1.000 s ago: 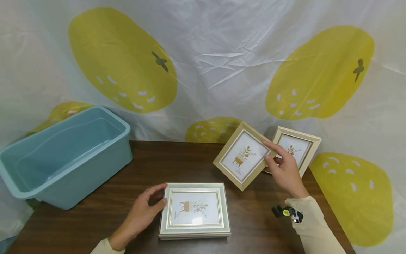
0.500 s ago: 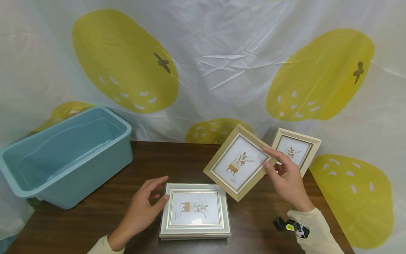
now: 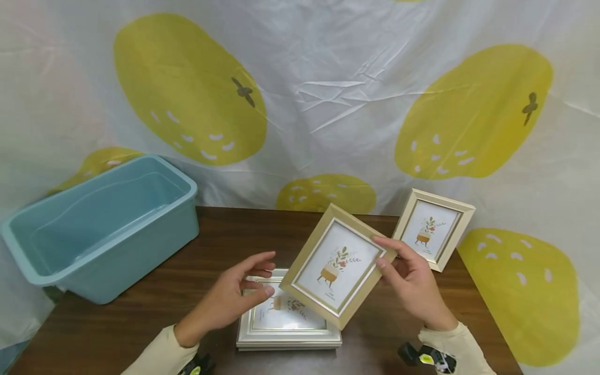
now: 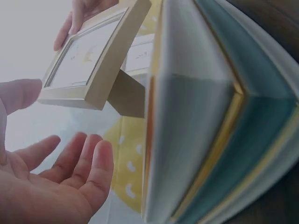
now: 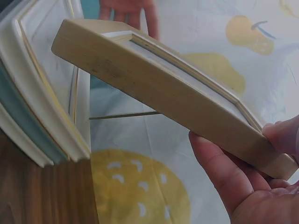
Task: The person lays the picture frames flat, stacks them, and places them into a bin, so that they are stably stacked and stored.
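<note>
Held tilted over the middle of the table is a beige picture frame with a potted-flower print. My right hand pinches its right edge between thumb and fingers. A flat stand leg sticks out from its back in the left wrist view. My left hand is spread with fingers apart near the frame's lower left side, a gap between them in the left wrist view. Beneath lies a stack of picture frames, white on top; its layers show white, teal and white edges. The beige frame hides part of the top print.
A cream picture frame stands upright at the table's back right. To the left is a blue plastic bin. Behind the brown wooden table hangs a white curtain with yellow fruit shapes.
My right hand has brought the beige frame left and toward me, over the stack. My left hand has left the stack's edge and moved right toward the beige frame. The cream frame is uncovered.
</note>
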Tool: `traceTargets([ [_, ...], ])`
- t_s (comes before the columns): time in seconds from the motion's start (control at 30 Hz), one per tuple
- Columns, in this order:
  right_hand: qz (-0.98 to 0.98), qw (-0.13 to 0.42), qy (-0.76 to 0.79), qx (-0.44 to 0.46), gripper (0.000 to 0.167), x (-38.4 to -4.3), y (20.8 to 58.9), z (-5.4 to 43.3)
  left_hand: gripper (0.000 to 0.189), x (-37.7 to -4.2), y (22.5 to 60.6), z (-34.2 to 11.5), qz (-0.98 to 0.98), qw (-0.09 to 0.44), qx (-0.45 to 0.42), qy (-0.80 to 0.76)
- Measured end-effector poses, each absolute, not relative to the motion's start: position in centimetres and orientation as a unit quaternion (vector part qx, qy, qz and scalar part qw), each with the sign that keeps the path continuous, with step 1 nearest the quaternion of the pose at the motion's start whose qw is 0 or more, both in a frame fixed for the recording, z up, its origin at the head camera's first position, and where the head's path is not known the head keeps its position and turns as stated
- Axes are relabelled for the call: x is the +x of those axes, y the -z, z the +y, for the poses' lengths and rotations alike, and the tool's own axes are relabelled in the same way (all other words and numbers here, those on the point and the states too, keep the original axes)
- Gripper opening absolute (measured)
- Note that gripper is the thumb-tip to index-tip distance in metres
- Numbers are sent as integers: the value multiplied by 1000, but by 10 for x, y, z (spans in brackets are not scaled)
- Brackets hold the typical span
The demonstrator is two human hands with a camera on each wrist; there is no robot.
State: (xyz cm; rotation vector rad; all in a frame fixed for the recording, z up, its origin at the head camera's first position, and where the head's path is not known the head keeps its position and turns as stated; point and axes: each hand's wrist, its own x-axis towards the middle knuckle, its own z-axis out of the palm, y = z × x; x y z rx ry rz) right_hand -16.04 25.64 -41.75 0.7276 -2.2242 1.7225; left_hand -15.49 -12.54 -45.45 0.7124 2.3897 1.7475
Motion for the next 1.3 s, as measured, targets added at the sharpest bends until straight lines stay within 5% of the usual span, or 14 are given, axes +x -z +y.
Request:
traceTargets([
  [0.5,-754,93,-595,265,42,-145,423,242,53,-156,452,-106,772,79,294,-558],
  [0.83,-758,97,-598,242,44,-139,428,240,67,-160,459,-107,713,79,358,-598],
  [1.07,-653,38,-705,273,48,-140,435,236,72,-166,462,-108,656,139,381,-636],
  [1.3,-573,-10,-768,285,52,-139,439,234,69,-167,460,-108,657,143,381,-635],
])
